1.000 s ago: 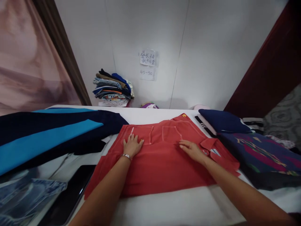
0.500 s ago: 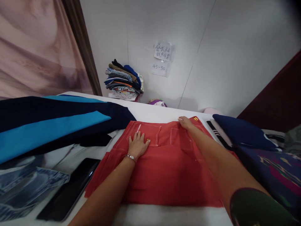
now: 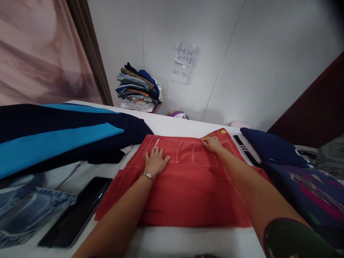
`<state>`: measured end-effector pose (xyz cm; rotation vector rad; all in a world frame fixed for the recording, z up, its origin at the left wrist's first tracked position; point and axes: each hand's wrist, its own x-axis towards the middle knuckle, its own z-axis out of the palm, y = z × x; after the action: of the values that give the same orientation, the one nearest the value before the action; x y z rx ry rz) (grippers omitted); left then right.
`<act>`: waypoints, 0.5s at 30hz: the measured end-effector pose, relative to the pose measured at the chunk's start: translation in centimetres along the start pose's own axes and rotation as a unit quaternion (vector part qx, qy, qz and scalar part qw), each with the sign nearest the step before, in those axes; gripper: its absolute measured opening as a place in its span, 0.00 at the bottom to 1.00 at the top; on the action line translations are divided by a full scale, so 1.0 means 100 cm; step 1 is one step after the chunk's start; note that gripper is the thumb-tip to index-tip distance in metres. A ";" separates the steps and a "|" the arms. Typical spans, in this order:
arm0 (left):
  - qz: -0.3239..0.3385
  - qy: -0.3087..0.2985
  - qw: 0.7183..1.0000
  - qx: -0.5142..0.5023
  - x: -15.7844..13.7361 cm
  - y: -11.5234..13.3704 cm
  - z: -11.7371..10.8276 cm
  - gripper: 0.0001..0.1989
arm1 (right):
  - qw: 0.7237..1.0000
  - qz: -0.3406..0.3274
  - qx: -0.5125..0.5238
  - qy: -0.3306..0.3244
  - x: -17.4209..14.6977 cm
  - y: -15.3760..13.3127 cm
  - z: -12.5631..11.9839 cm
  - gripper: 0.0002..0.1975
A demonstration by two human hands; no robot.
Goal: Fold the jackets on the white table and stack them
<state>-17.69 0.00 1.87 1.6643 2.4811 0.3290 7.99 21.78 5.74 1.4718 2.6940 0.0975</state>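
**Red shirt beneath both hands**

The red shirt (image 3: 188,193) lies with its long side running left to right on the white table (image 3: 172,127). The left hand (image 3: 156,161) rests flat, fingers spread; the right hand (image 3: 213,144), nearer the yellow lettering (image 3: 223,132), pinches the far edge.

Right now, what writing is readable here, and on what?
"叠长袖 秋冬外套" on the upper sheet
"45-50" on the lower sheet
White print on the red garment: too small to read
Yellow lettering on it, by the right hand: too blurred
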 end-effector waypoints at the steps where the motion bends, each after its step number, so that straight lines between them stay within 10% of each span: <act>1: 0.001 0.000 1.000 0.000 0.000 0.000 0.000 0.34 | 1.000 0.002 0.000 0.004 -0.005 -0.001 0.004 0.23; 15: 0.001 0.001 1.000 -0.006 0.001 -0.001 0.002 0.34 | 0.998 0.049 -0.014 -0.045 0.022 0.004 -0.011 0.24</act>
<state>-17.77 0.06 1.68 1.6637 2.4741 0.3460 7.03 23.81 6.85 1.5603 2.5404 0.0706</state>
